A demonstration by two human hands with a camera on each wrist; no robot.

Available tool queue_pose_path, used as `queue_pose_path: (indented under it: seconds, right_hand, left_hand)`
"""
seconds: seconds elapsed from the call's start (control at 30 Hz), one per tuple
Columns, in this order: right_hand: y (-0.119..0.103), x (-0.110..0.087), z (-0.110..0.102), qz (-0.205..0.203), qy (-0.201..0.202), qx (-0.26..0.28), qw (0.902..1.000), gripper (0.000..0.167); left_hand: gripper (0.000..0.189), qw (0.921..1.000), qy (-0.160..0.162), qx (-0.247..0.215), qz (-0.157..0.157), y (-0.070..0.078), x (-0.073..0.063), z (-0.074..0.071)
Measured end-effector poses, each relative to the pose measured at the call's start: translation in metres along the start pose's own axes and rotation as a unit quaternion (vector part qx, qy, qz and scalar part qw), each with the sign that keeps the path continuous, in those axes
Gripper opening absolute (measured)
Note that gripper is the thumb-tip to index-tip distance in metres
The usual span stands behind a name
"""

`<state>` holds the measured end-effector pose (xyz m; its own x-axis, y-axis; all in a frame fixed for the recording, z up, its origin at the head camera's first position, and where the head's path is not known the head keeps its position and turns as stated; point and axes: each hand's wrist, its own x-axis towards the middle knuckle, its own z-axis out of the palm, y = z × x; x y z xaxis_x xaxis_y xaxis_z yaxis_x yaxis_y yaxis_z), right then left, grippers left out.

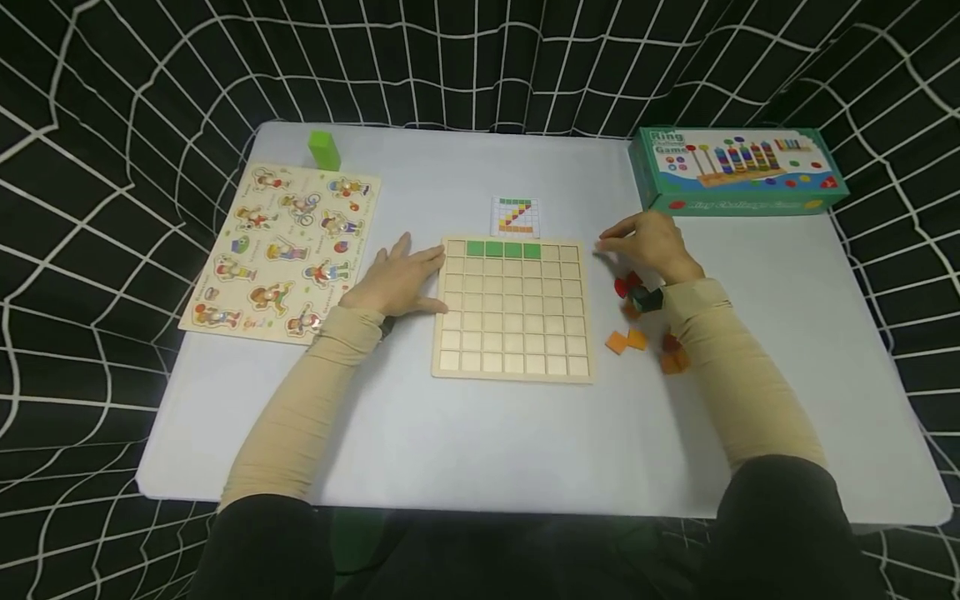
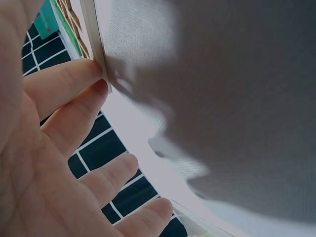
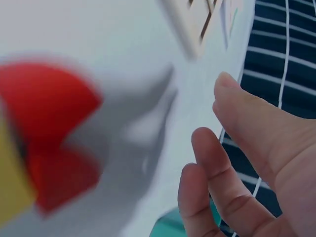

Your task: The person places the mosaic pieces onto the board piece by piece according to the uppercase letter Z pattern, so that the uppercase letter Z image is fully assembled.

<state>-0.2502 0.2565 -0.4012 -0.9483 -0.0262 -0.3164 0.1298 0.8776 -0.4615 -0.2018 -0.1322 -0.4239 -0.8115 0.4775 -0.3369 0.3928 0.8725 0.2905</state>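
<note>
A wooden grid board [image 1: 513,381] lies mid-table. Green square tiles [image 1: 504,249], several in number, sit in its far row. Beside the board's left edge is my left hand [image 1: 397,279], fingers spread, with fingertips right at the rim; two meet the board's edge [image 2: 94,29] in the left wrist view. My right hand [image 1: 648,243] hovers off the board's far right corner, thumb and forefinger close together. Nothing shows between those fingertips in the right wrist view [image 3: 237,148]. Loose red tiles [image 1: 620,287], dark green tiles [image 1: 648,298] and orange tiles [image 1: 617,342] lie under and near the right forearm.
A small pattern card [image 1: 514,217] lies just beyond the board. At the left is a picture puzzle board [image 1: 281,250] with a green block [image 1: 324,151] by its far edge. A green game box [image 1: 742,171] stands at the back right. White netting surrounds the table.
</note>
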Motion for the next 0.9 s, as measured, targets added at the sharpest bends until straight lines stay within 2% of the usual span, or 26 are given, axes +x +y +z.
queue_pose_path:
  seconds: [0.27, 0.5, 0.6, 0.77, 0.9]
  right_hand:
    - [0.038, -0.017, -0.015, 0.059, -0.018, -0.006, 0.9981, 0.050]
    - [0.066, -0.035, -0.025, 0.063, -0.008, -0.017, 0.9979, 0.055]
    - [0.074, -0.044, -0.028, 0.076, -0.006, -0.015, 0.9969, 0.059]
    - [0.087, -0.061, -0.030, 0.079, 0.000, -0.025, 0.9966, 0.055]
    - [0.095, -0.074, -0.032, 0.078, -0.022, -0.027, 0.9963, 0.052]
  left_hand:
    - [0.092, 1.0000, 0.000, -0.006, 0.001, -0.002, 0.000, 0.000]
    - [0.092, 1.0000, -0.002, -0.007, 0.005, -0.002, -0.001, -0.003]
    - [0.092, 0.9999, 0.000, -0.010, 0.004, -0.003, -0.001, -0.004]
    - [0.092, 0.9999, -0.002, -0.016, 0.003, -0.002, 0.000, -0.003]
    - [0.093, 0.9998, -0.005, -0.016, 0.003, -0.001, 0.000, -0.001]
